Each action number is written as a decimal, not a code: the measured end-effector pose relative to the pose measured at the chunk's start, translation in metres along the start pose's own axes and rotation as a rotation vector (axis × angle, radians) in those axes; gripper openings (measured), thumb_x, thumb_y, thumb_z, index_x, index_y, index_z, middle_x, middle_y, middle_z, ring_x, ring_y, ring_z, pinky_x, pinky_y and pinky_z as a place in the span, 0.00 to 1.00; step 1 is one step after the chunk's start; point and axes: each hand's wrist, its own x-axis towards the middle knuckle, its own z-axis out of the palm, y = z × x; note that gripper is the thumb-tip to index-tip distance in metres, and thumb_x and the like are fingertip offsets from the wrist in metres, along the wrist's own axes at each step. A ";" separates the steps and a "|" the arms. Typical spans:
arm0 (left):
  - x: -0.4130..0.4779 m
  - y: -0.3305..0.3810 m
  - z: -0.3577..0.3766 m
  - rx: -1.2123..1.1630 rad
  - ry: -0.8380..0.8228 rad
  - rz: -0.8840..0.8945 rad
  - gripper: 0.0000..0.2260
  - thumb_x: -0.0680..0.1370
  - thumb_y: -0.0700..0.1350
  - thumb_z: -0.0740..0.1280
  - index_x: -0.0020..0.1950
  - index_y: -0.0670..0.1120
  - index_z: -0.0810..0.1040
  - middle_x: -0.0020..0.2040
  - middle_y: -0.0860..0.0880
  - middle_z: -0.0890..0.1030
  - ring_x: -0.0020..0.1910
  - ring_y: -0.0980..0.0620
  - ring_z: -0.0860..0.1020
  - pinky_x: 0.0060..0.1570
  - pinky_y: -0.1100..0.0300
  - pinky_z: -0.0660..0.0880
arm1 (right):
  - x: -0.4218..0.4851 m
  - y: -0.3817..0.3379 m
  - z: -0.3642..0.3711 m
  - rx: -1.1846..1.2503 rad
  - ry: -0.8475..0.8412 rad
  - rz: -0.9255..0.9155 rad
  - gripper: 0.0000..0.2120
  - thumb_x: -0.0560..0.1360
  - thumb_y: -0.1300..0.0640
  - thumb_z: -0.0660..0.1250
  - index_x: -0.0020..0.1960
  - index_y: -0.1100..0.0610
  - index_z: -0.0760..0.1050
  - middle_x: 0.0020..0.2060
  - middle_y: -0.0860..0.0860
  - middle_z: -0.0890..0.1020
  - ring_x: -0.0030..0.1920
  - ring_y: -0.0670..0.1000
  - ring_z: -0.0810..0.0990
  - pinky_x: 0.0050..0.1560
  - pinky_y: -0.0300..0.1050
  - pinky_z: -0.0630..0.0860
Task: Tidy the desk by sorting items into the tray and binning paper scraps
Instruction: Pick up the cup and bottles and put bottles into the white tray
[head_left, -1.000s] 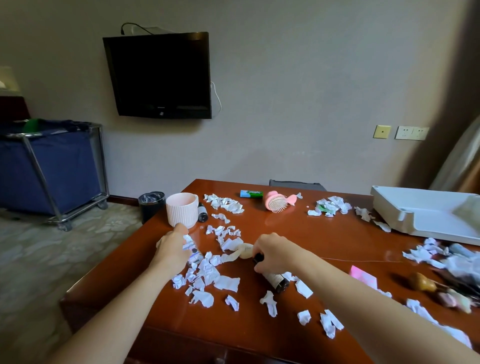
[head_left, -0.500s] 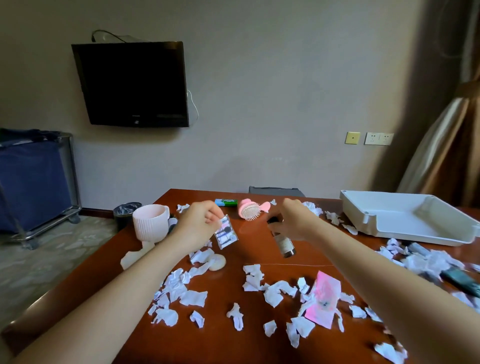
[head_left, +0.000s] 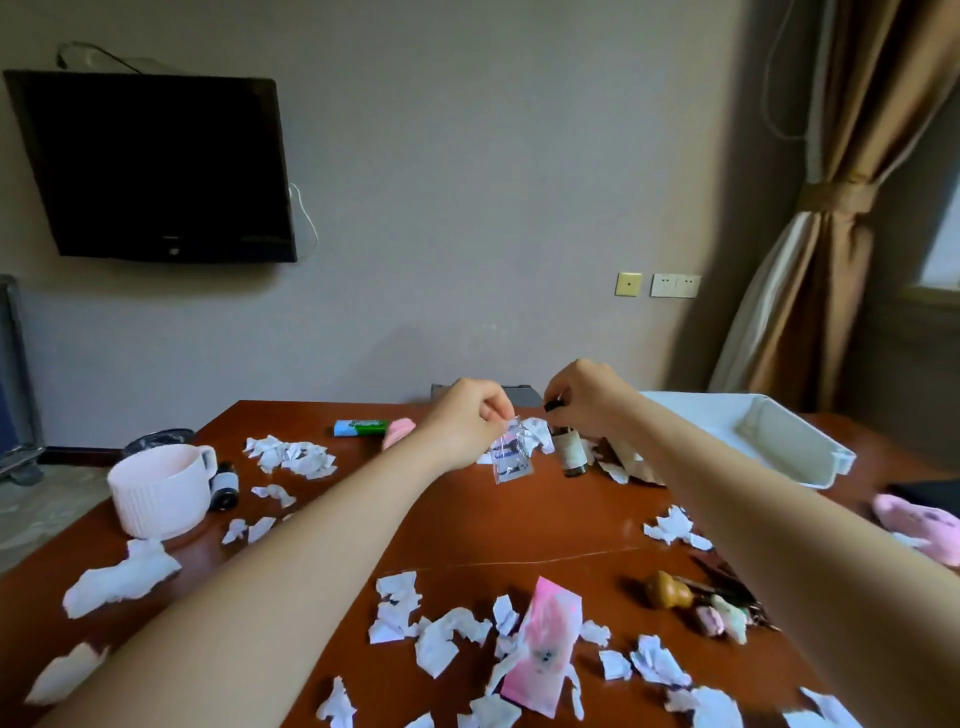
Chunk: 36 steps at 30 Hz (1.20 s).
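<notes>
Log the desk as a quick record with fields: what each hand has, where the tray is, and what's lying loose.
left hand: pinches a small clear packet above the desk
right hand: grips a small bottle by its dark cap
tray: white, at the desk's far right, beyond the right hand
paper scraps: scattered over the desk, none in either hand
other loose items: pale cup at left, pink packet near the front, green-and-blue tube at the far edge
</notes>
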 end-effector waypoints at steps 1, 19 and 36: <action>0.005 0.004 0.006 -0.010 0.001 0.006 0.08 0.77 0.36 0.61 0.45 0.47 0.78 0.39 0.50 0.78 0.38 0.54 0.75 0.34 0.67 0.70 | 0.002 0.007 -0.002 0.001 0.005 0.012 0.09 0.72 0.63 0.66 0.51 0.60 0.82 0.49 0.56 0.84 0.44 0.53 0.77 0.41 0.41 0.71; 0.113 0.045 0.107 -0.207 0.053 -0.003 0.09 0.77 0.35 0.63 0.38 0.45 0.71 0.31 0.49 0.75 0.27 0.55 0.75 0.35 0.58 0.79 | 0.043 0.138 -0.018 0.053 0.224 0.269 0.11 0.75 0.63 0.62 0.56 0.59 0.77 0.53 0.59 0.80 0.52 0.60 0.78 0.51 0.49 0.77; 0.166 0.061 0.197 0.014 0.003 -0.045 0.08 0.76 0.37 0.64 0.43 0.50 0.77 0.51 0.47 0.80 0.50 0.44 0.79 0.48 0.55 0.77 | 0.045 0.204 0.015 0.044 0.154 0.310 0.10 0.74 0.59 0.68 0.54 0.59 0.78 0.50 0.57 0.82 0.47 0.56 0.80 0.50 0.49 0.80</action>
